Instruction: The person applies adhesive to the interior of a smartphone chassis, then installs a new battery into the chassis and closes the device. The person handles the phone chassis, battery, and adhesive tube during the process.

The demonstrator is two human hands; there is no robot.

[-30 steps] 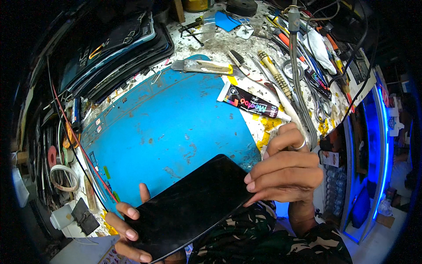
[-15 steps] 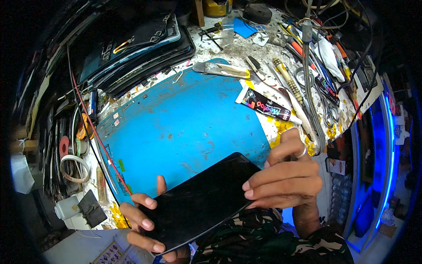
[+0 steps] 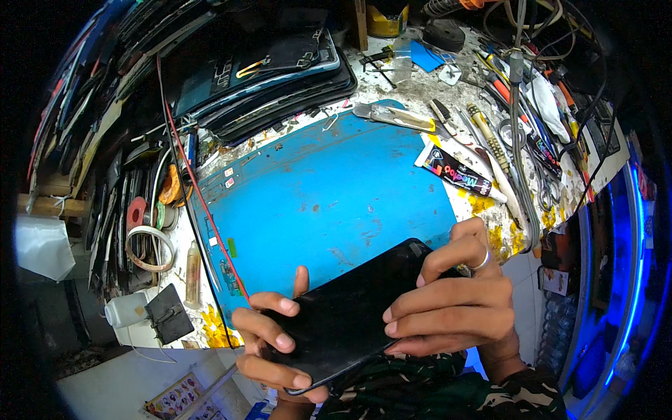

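Observation:
A black smartphone point(image 3: 350, 315), its dark glossy face turned up, is held tilted over the near edge of the bench. My left hand point(image 3: 276, 343) grips its lower left end, fingers along the edge and one fingertip sticking up behind. The opposite end is in my right hand point(image 3: 455, 294), which wears a ring; several fingers press on the face and the index finger bends over the top corner. Beneath and beyond the phone lies a blue work mat point(image 3: 315, 189), stained in places.
A black glue tube point(image 3: 462, 173) and a flat blade tool point(image 3: 395, 117) lie by the mat's far right. Stacked dark panels point(image 3: 273, 91) rise at the back left. Tape rolls point(image 3: 150, 248), red and black wires point(image 3: 189, 168), scissors point(image 3: 547, 192) and a grey cable bundle point(image 3: 516, 140) surround it.
The bench scene has shifted right in the view. My left hand sits further right and slightly higher, and my right hand has slid a little further over the phone's face.

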